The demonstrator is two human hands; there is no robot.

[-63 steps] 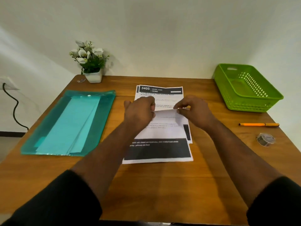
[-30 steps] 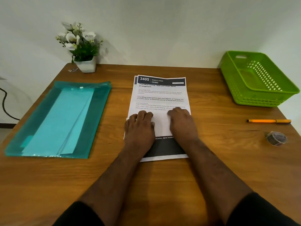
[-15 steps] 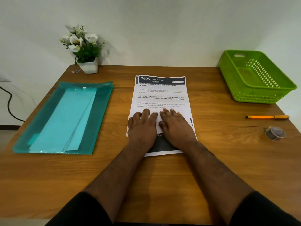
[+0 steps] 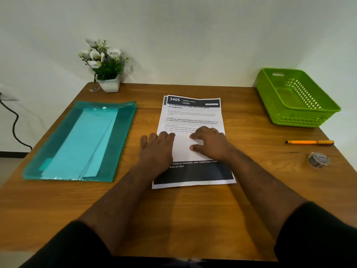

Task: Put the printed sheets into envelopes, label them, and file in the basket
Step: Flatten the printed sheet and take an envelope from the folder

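A small stack of printed sheets (image 4: 192, 117) lies in the middle of the wooden table, the top one headed "3405 Dining Area" and folded up from its near end. My left hand (image 4: 156, 149) lies flat on the fold's left edge, fingers straight, partly off the paper. My right hand (image 4: 209, 143) presses the folded flap on the right, fingers spread. A sheet underneath shows its dark bottom band (image 4: 195, 174). Pale blue envelopes (image 4: 83, 144) lie inside a teal plastic folder (image 4: 48, 146) at the left. The green basket (image 4: 293, 115) stands at the back right.
An orange pen (image 4: 310, 142) and a small roll of tape (image 4: 318, 160) lie near the table's right edge. A potted white flower (image 4: 105, 64) stands at the back left corner. A black cable (image 4: 14, 122) hangs by the wall at the left.
The top sheet's near end, held up at first, was folded over and pressed down. Since then my hands have slid apart along the crease, left hand leftward, right hand rightward.
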